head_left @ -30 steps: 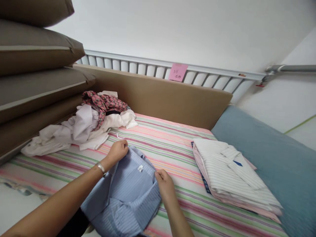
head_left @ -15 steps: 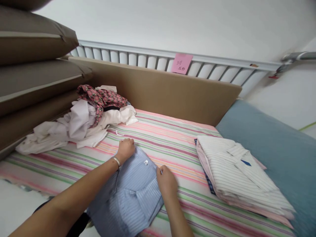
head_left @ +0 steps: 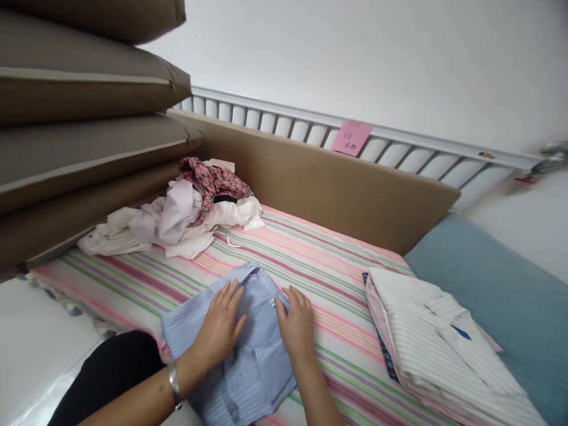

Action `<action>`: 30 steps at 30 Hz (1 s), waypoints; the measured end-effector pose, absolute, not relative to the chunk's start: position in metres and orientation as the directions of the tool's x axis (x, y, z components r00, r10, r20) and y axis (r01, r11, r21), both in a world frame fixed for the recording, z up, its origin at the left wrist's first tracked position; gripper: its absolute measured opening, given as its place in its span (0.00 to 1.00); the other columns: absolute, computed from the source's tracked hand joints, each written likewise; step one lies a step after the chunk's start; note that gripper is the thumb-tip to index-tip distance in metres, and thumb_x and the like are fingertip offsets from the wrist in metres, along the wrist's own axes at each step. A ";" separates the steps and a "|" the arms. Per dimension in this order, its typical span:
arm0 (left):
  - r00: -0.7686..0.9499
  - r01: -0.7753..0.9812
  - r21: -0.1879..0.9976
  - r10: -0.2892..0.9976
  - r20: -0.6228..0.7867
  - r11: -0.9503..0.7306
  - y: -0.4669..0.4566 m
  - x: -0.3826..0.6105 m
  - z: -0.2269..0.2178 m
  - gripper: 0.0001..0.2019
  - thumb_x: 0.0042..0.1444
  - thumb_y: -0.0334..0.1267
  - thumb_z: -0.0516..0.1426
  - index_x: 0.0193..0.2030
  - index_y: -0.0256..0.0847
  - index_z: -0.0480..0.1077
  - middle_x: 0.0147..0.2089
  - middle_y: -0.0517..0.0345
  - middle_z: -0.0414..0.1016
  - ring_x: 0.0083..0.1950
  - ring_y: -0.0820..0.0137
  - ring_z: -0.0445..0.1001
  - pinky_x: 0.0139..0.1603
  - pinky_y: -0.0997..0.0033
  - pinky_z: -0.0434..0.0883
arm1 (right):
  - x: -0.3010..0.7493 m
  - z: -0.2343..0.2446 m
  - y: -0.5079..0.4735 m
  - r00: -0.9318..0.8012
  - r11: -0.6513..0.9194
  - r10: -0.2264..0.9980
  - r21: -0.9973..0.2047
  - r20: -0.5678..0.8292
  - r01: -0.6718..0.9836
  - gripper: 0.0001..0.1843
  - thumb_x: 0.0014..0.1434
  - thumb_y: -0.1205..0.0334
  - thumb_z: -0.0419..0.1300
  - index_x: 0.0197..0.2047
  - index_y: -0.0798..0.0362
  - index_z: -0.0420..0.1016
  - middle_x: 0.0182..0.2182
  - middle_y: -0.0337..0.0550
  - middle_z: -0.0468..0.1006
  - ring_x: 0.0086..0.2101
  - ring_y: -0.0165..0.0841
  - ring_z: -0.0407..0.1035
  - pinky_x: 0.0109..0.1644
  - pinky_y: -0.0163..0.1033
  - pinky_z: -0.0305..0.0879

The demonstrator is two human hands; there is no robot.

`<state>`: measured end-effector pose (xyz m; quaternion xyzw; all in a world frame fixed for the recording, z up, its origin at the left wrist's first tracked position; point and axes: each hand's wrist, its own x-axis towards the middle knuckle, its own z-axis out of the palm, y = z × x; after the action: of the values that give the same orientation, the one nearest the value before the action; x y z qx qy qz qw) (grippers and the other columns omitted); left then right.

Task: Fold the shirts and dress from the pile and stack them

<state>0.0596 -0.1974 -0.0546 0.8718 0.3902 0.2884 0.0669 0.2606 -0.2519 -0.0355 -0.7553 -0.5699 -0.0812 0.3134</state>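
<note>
A blue striped shirt [head_left: 255, 370], partly folded, lies on the striped sheet [head_left: 337, 302] in front of me. Flat across its left part rests my left hand [head_left: 222, 325], fingers stretched out and thumb apart. My right hand [head_left: 295, 322] touches the right edge near the collar label, its fingers extended and the thumb lying on the cloth. Neither hand grips the fabric. To the right sits a stack of folded shirts, a white pinstriped shirt [head_left: 435, 337] on top with pink and dark checked cloth showing beneath.
A loose heap of white clothes [head_left: 173, 219] with a red floral garment [head_left: 217, 183] lies at the back left, beside stacked brown cushions [head_left: 97, 136]. A brown board [head_left: 319, 189] stands before a radiator [head_left: 275, 121] bearing a pink note [head_left: 352, 137]. Blue padding [head_left: 488, 254] borders the right.
Both hands have let go of the shirt's upper edge and now lie spread on it. The shirt's left part has been opened out leftward. The camera view has turned left.
</note>
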 end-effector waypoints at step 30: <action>0.705 0.629 0.184 0.654 0.274 -0.755 -0.204 0.062 -0.061 0.28 0.62 0.49 0.48 0.66 0.38 0.55 0.68 0.44 0.54 0.69 0.53 0.50 0.65 0.42 0.52 | 0.320 -0.005 -0.195 0.403 -0.224 0.911 -0.716 0.087 0.661 0.17 0.49 0.55 0.57 0.43 0.48 0.74 0.45 0.42 0.77 0.48 0.36 0.69 0.55 0.43 0.61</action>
<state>0.0621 -0.2037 -0.0605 0.9226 0.3476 0.1631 0.0382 0.3198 -0.1948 -0.0046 -0.7614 -0.5160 0.1794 0.3489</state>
